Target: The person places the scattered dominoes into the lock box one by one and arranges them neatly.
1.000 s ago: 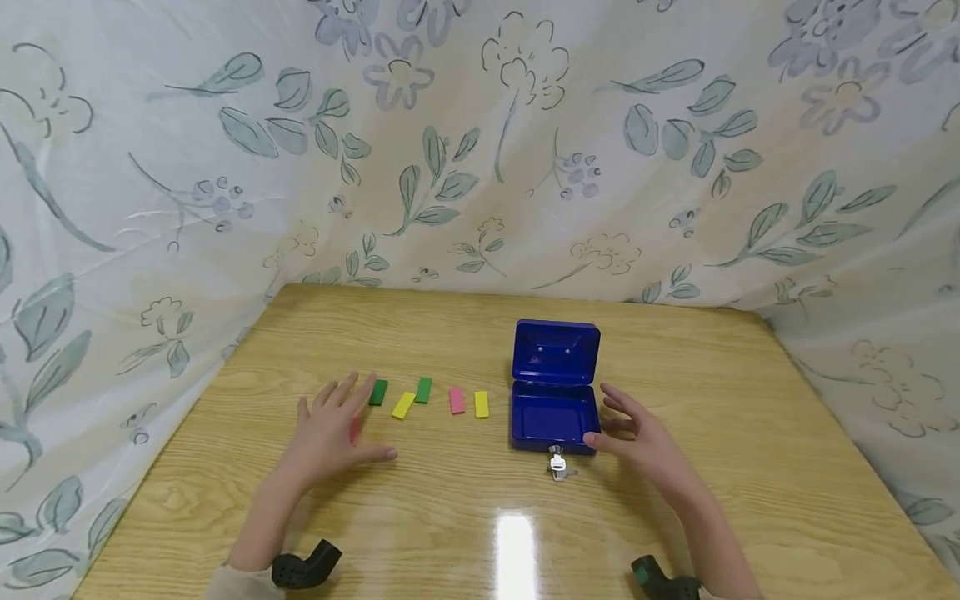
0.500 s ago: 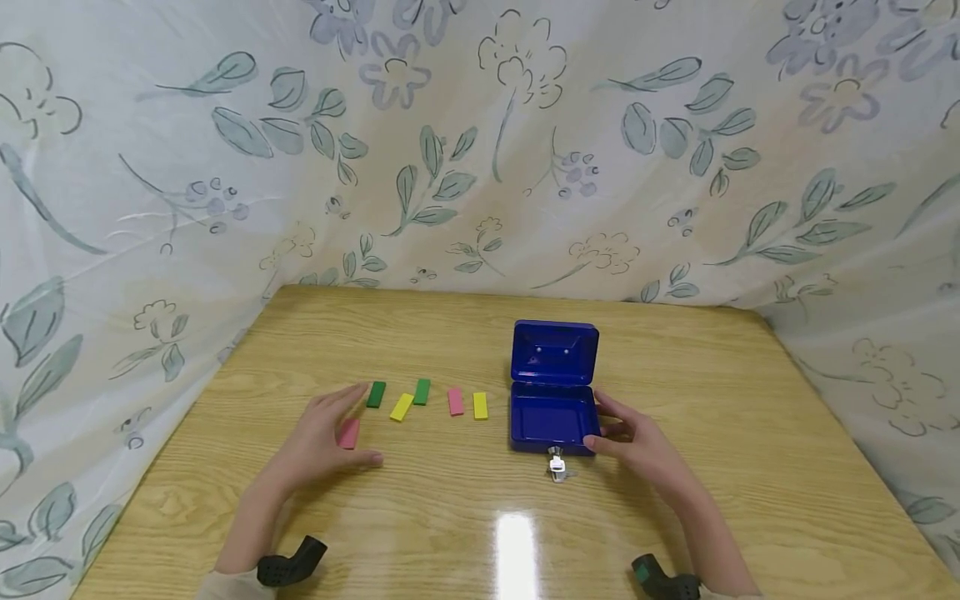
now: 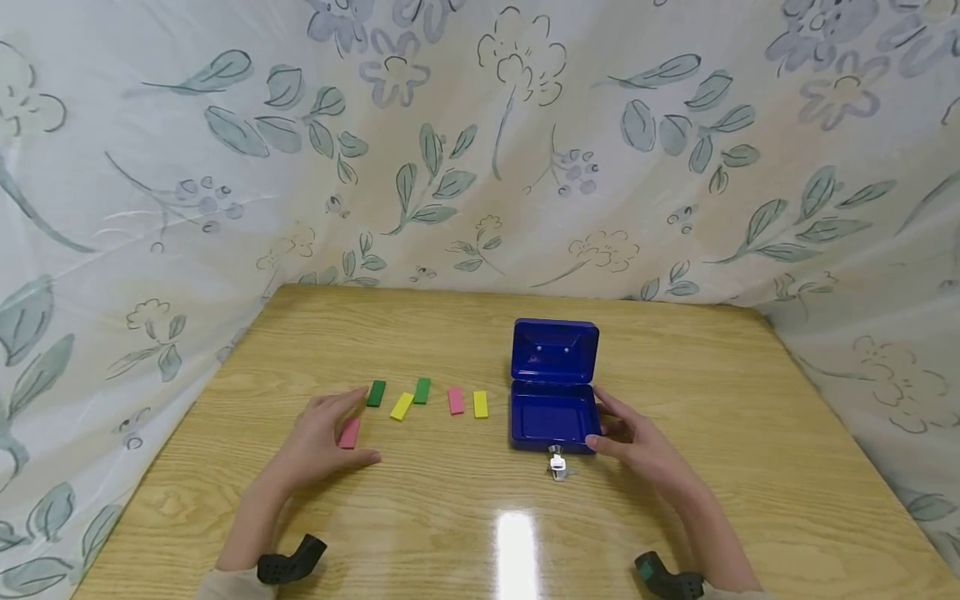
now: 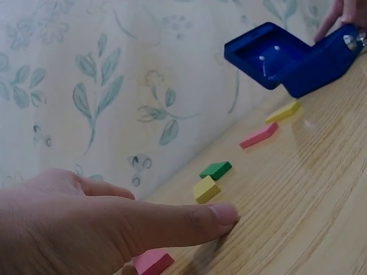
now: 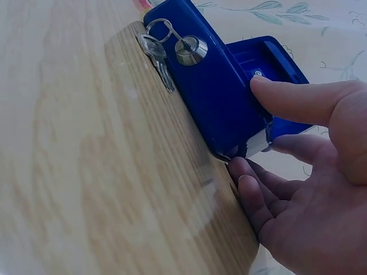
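Observation:
My left hand [image 3: 318,442] rests on the table with its thumb and fingers spread around a pink domino-like block [image 3: 349,433], without visibly pinching it. Its fingertips come close to a dark green block [image 3: 377,393]. At the right, my right hand [image 3: 637,442] holds the right side of a blue cash box [image 3: 556,448], thumb on the front right rim and fingers along the outer wall. The box's lid [image 3: 555,352] stands raised. Keys [image 5: 156,54] hang from the lock [image 5: 191,50] on the front.
Between the left hand and the box lie a yellow block [image 3: 402,406], a green block [image 3: 422,391], a second pink block [image 3: 456,401] and another yellow block [image 3: 481,405]. They rest flat on the wooden table [image 3: 435,517]. A floral cloth [image 3: 450,167] hangs behind.
My left hand has lowered and shifted slightly left, so the pink block now shows between thumb and fingers. The right hand's fingers have drawn in against the box's side.

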### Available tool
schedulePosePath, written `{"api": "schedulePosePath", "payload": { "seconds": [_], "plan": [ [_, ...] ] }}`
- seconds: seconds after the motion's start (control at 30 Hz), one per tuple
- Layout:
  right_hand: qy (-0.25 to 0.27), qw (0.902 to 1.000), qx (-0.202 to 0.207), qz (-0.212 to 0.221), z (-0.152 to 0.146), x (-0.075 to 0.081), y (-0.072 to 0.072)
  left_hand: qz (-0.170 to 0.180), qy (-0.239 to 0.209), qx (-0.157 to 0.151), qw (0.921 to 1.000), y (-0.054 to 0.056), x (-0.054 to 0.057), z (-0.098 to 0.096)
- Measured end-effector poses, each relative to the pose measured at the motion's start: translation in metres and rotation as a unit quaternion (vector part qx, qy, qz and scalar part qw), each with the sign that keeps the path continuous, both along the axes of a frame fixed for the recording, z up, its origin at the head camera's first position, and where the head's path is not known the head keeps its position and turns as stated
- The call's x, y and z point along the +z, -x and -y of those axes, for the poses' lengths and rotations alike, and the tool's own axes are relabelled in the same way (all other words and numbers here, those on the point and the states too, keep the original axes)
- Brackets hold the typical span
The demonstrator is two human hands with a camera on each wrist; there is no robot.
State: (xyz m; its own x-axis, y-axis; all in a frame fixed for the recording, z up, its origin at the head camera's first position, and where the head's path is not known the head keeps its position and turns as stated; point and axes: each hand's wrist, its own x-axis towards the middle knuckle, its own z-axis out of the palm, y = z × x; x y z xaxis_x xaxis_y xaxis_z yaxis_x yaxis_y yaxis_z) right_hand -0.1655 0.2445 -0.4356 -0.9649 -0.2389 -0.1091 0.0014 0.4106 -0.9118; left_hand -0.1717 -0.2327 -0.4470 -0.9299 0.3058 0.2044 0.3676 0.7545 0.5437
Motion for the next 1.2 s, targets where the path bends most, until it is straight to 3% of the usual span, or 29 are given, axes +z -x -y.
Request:
{"api": "schedulePosePath", "payload": {
  "seconds": [0.57,0.9,1.03,1.2],
  "plan": [
    [-0.007,1.0000,0.001,-0.002,0.002,-0.004,0.002,-0.016,0.000,0.012,0.9998,-0.001,-0.004,0.002],
    [-0.002,1.0000,-0.007,0.002,0.000,-0.002,-0.001,-0.019,-0.003,0.002,0.9998,0.001,-0.006,0.004],
    [-0.009,0.9999,-0.009,0.007,0.000,-0.001,-0.001,-0.001,-0.017,0.007,0.9998,0.000,-0.006,0.010],
    [-0.012,0.9999,-0.007,0.003,0.001,-0.001,0.000,0.037,-0.078,-0.015,0.9961,-0.003,-0.005,0.022]
  ]
}}
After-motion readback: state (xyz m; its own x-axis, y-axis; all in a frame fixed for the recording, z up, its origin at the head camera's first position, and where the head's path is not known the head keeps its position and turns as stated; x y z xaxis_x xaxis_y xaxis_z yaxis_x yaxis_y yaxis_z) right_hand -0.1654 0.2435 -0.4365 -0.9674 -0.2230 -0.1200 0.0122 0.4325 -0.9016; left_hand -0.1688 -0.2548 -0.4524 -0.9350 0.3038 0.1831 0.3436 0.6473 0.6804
